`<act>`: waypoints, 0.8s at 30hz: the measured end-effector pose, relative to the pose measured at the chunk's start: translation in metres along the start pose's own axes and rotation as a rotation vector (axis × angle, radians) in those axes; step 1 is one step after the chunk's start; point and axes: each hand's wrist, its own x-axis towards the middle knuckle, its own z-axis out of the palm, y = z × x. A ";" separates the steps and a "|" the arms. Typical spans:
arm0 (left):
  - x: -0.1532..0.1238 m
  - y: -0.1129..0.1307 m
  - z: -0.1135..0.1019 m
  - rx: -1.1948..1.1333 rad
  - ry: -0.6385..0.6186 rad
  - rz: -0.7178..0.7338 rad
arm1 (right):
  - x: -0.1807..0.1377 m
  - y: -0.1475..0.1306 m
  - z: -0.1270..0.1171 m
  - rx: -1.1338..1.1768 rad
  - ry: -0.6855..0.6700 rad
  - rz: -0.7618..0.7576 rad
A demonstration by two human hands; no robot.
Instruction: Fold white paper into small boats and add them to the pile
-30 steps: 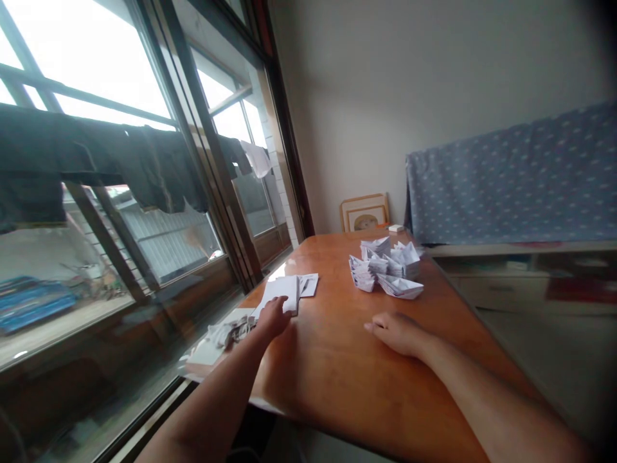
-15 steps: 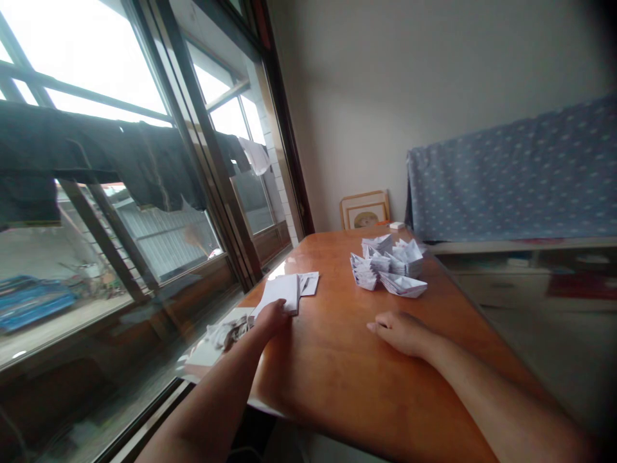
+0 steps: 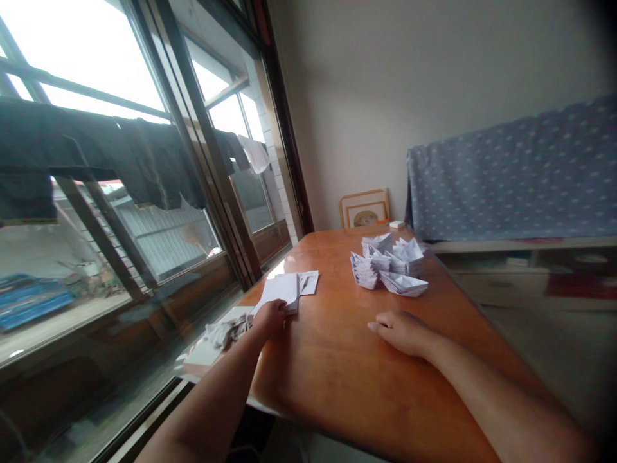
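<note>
My left hand [image 3: 270,317] is at the near edge of a stack of white paper sheets [image 3: 280,289], its fingers curled around the corner and partly hidden. More sheets with dark print [image 3: 309,281] stick out from the stack's right side. On the wooden tabletop rests my right hand [image 3: 402,331], loosely closed in a fist, with nothing visible in it. Beyond it sits a cluster of folded white paper boats [image 3: 380,262], several of them nested in rows. One boat [image 3: 403,284] lies at the front of that cluster.
A crumpled pale cloth [image 3: 226,331] lies on a white board at the table's left edge, by the window. Framed pictures [image 3: 365,211] lean on the wall behind the table [image 3: 332,360]. A blue spotted cloth [image 3: 511,173] hangs over furniture at right.
My left hand has shifted very slightly at the paper stack's edge. My right hand and the paper boats stay in place.
</note>
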 end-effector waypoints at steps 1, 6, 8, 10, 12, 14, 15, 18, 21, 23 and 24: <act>0.001 -0.001 0.001 -0.005 0.003 -0.002 | 0.000 0.000 0.000 0.001 -0.001 -0.003; 0.006 -0.005 0.007 -0.046 0.059 -0.068 | 0.000 0.001 0.001 -0.005 0.009 -0.013; 0.008 -0.006 0.009 -0.083 0.092 -0.098 | 0.001 0.001 0.001 -0.011 0.015 -0.011; 0.009 -0.006 0.008 -0.135 0.138 -0.126 | 0.001 0.001 0.002 -0.012 0.016 -0.015; 0.010 -0.004 0.005 -0.198 0.200 -0.147 | 0.001 0.001 0.002 -0.011 0.018 -0.022; 0.009 0.000 -0.002 -0.268 0.274 -0.154 | 0.000 0.000 0.001 -0.009 0.022 -0.026; 0.009 0.003 -0.005 -0.308 0.314 -0.151 | 0.000 0.000 0.001 -0.008 0.025 -0.026; 0.007 0.018 -0.017 -0.456 0.426 -0.131 | -0.002 -0.002 -0.001 -0.004 0.031 -0.025; 0.004 0.037 -0.024 -0.661 0.522 -0.147 | -0.003 -0.004 -0.002 -0.005 0.038 -0.023; 0.001 0.049 -0.024 -0.827 0.553 -0.191 | -0.004 -0.006 -0.003 -0.008 0.046 -0.023; -0.001 0.054 -0.023 -0.916 0.548 -0.220 | -0.004 -0.007 -0.003 -0.009 0.052 -0.023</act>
